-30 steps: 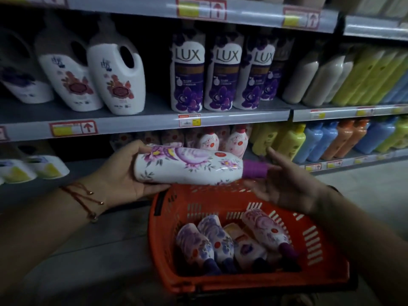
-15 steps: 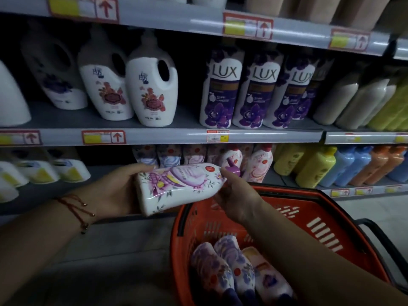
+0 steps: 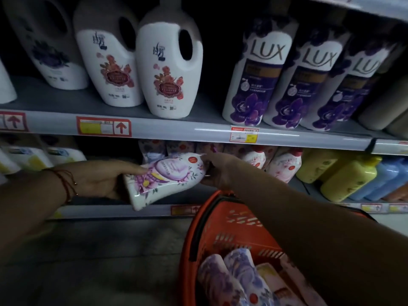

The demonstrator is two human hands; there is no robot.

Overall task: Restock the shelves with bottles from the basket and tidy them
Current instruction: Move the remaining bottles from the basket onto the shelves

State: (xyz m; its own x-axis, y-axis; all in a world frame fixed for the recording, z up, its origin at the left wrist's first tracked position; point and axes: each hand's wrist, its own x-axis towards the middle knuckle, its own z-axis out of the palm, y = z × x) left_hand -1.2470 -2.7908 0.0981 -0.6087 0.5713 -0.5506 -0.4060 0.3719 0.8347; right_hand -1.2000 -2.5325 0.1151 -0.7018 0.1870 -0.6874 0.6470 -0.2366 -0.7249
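Lower shelf (image 3: 114, 211) ahead; floral bottle (image 3: 164, 178) between both hands' grip.

My left hand (image 3: 99, 180) reaching forward, fingers curled in a grip around the bottle (image 3: 163, 177) base, my right hand (image 3: 218, 171) gripping its top end, both forearms extended

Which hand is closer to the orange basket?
Right. The right hand is just above the orange basket's rim; the left hand is off to its left, holding the floral bottle.
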